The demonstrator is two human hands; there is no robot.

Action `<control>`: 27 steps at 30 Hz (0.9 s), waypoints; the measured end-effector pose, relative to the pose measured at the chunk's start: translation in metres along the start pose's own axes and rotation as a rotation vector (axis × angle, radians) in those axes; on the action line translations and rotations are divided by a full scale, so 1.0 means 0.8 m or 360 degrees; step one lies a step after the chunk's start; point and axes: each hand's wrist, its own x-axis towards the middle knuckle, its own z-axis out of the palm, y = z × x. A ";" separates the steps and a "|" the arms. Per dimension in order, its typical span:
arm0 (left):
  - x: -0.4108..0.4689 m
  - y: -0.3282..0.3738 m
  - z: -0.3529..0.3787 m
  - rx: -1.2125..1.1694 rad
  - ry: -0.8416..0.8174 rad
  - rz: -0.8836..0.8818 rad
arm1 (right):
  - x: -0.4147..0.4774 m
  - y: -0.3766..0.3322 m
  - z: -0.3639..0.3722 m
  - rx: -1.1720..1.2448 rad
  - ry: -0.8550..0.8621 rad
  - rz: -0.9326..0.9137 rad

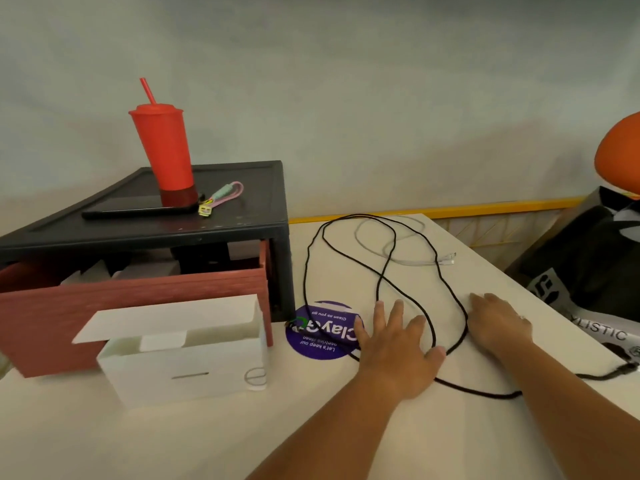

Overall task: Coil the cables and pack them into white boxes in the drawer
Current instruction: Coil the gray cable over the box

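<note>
A long black cable (381, 271) lies in loose loops across the white table (173, 438). A thinner white cable (398, 258) lies behind it near the far edge. My left hand (394, 344) rests flat on the table with fingers spread, its thumb beside a strand of the black cable. My right hand (498, 323) lies flat just right of the loops, fingers straight. An open white box (187, 355) stands at the front left, lid flap up. Behind it the red drawer (138, 299) is pulled out of a black cabinet (173, 223), with white boxes inside.
A red tumbler with straw (166, 150), a dark phone (138, 211) and a pastel keychain (221, 195) sit on the cabinet top. A purple round sticker (322, 330) is on the table. A black bag (588, 265) and an orange object (620, 157) are at the right.
</note>
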 end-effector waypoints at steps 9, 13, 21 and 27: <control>0.084 0.003 -0.003 -0.0094 -0.0068 -0.0077 | 0.075 -0.049 0.026 -0.0126 -0.0033 -0.0524; 0.092 -0.008 0.007 0.0038 -0.0052 -0.0109 | 0.095 -0.073 0.034 -0.0042 -0.0034 -0.0750; 0.082 -0.022 -0.001 0.0174 0.0020 -0.0311 | 0.124 -0.071 0.036 0.0058 0.0137 -0.0311; 0.080 -0.019 -0.001 0.0151 0.0023 -0.0416 | 0.095 -0.041 0.026 0.0112 0.0337 -0.0169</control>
